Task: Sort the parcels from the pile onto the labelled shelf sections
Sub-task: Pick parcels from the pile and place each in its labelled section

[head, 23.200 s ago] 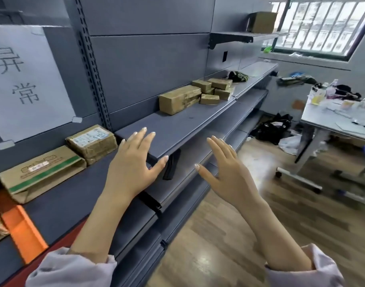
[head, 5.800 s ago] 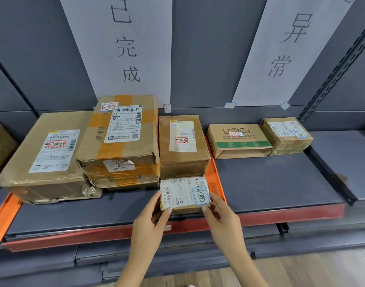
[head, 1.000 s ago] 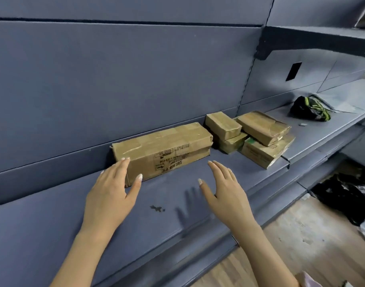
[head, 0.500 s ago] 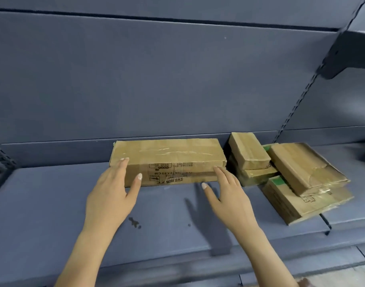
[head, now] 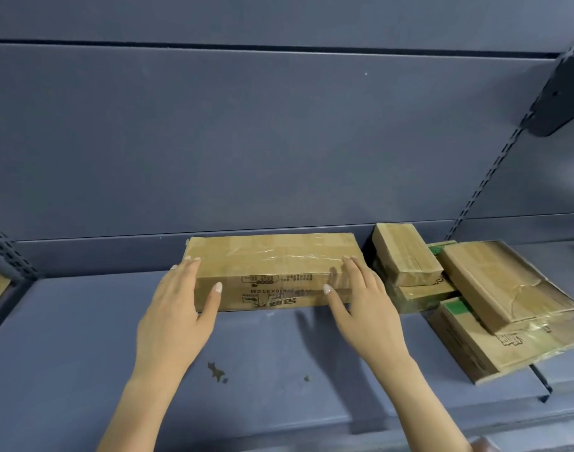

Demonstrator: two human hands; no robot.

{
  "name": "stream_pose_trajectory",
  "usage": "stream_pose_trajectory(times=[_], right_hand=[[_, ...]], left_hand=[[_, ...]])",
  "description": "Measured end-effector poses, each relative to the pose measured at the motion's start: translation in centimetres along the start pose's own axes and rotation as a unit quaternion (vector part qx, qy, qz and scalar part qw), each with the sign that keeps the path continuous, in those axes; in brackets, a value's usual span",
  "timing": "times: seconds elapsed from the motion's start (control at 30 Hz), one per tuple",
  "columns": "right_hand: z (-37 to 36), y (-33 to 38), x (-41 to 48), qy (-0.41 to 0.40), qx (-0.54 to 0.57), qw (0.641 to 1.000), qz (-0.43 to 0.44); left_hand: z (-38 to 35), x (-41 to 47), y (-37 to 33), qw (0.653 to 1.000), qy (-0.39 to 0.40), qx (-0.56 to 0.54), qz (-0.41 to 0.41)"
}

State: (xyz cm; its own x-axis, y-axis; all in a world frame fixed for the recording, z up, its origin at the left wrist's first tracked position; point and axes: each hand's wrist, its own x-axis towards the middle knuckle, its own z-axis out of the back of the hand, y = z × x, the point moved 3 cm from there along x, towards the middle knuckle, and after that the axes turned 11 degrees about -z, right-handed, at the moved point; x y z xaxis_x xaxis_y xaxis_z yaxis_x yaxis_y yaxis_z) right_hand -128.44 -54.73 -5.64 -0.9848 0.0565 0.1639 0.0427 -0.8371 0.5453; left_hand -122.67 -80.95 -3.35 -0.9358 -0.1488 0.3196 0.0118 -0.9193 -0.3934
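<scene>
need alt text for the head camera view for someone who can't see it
A person's left hand and right hand rest on the ends of a long brown taped cardboard parcel on a grey-blue metal shelf. Right of it sits a loose pile of smaller brown cardboard parcels.

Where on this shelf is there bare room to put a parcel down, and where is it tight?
Bare: the shelf left of the long parcel, out to the left upright, and the front strip before it, between the left hand and right hand resting on it. Crowded: right of the long parcel, where the stacked small parcels sit close beside it.
</scene>
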Motion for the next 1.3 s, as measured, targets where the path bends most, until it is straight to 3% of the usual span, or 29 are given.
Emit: stream_pose_trajectory(times=[0.3,0.43,0.53,0.83,1.07,1.3], right_hand=[[0.0,-1.6,2.2,0.018,-0.009,0.999,-0.037],[-0.6,-1.8,3.7,0.042,0.034,0.996,-0.071],[-1.0,-2.0,4.5,0.045,0.1,0.988,-0.108],[-2.8,-3.5,4.9,0.106,0.293,0.918,-0.244],[-3.3,-4.3,4.7,0.128,0.424,0.83,-0.338],[-2.6,-3.8,4.3,0.183,0.423,0.828,-0.319]], left_hand=[[-0.9,2.0,2.6,0.988,-0.03,-0.126,0.082],[-2.0,3.3,3.8,0.936,-0.016,-0.293,0.196],[-2.9,3.8,4.1,0.909,-0.01,-0.35,0.224],[-5.0,3.6,5.0,0.867,-0.003,-0.421,0.269],[-5.3,2.9,5.3,0.852,-0.022,-0.446,0.274],[-3.8,1.2,4.7,0.849,-0.069,-0.466,0.24]])
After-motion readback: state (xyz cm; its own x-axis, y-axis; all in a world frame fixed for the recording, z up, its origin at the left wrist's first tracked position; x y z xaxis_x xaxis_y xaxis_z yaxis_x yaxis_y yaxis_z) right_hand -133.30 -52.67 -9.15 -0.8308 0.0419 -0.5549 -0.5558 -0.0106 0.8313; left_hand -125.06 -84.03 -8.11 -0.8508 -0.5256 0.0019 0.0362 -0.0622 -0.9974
